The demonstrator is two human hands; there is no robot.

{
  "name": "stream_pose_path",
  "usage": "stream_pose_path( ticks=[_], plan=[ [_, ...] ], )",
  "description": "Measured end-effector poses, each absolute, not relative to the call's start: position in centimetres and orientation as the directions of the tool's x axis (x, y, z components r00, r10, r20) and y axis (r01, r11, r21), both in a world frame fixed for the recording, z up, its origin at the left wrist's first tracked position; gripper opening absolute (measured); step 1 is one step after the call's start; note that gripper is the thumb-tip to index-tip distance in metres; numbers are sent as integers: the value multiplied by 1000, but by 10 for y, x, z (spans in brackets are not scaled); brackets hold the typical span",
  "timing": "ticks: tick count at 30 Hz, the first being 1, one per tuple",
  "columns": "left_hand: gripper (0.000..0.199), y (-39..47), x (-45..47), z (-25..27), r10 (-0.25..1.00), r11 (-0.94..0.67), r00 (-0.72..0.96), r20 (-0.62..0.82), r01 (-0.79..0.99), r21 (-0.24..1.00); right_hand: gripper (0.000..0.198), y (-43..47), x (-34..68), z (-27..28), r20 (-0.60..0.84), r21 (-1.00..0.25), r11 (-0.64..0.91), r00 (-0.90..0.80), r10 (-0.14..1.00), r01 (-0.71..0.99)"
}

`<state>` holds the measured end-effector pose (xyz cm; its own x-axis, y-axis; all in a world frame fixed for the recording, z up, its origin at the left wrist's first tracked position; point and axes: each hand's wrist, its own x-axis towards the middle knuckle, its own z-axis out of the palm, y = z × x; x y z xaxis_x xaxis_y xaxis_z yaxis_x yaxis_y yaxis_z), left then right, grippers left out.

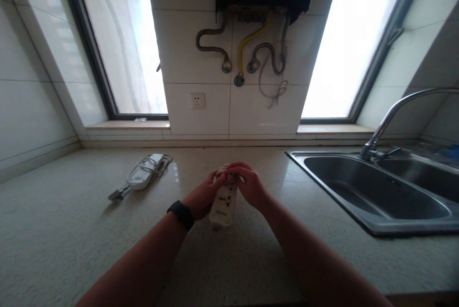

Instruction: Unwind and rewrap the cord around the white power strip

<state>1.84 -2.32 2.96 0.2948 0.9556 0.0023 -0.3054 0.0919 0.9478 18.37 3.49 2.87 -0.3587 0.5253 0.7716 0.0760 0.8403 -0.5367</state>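
at the centre of the frame, the left hand (202, 197) and right hand (249, 185) are both closing their fingers around a white power strip (224, 204), holding it just above the countertop (71, 240); a second power strip (145, 175) is lying centre left.

Two power strips (224, 202), two windows (124, 49), one wall socket (197, 101), one sink (376, 192), one tap (390, 115)
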Motion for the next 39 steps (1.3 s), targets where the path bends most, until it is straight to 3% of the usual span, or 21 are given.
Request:
stream_pose_path(
  ticks=[5, 9, 14, 20, 24, 34, 39],
  plan=[
    [72, -26, 20, 36, 960, 61, 279, 35, -328, 943, 30, 35, 191, 39, 741, -502, 793, -300, 600, 347],
    [80, -25, 17, 37, 975, 23, 217, 46, -306, 952, 13, 39, 198, 42, 681, -456, 753, -358, 638, 474],
    [90, -21, 13, 33, 979, 28, 200, 26, -263, 964, 17, 43, 200, 40, 654, -442, 784, -442, 614, 436],
    [94, -17, 8, 30, 969, 19, 244, 39, -232, 973, 7, 58, 207, 33, 500, -648, 684, -490, 714, 336],
    [96, -15, 3, 29, 962, 15, 268, 42, -207, 978, 2, 65, 212, 29, 440, -732, 637, -547, 712, 241],
    [94, -15, -5, 31, 946, -20, 317, 73, -167, 986, 14, 58, 217, 34, 374, -822, 557, -625, 685, 117],
    [96, -12, -11, 29, 944, -67, 315, 97, -105, 992, 24, 54, 218, 38, 342, -816, 560, -663, 666, 142]
  ],
)
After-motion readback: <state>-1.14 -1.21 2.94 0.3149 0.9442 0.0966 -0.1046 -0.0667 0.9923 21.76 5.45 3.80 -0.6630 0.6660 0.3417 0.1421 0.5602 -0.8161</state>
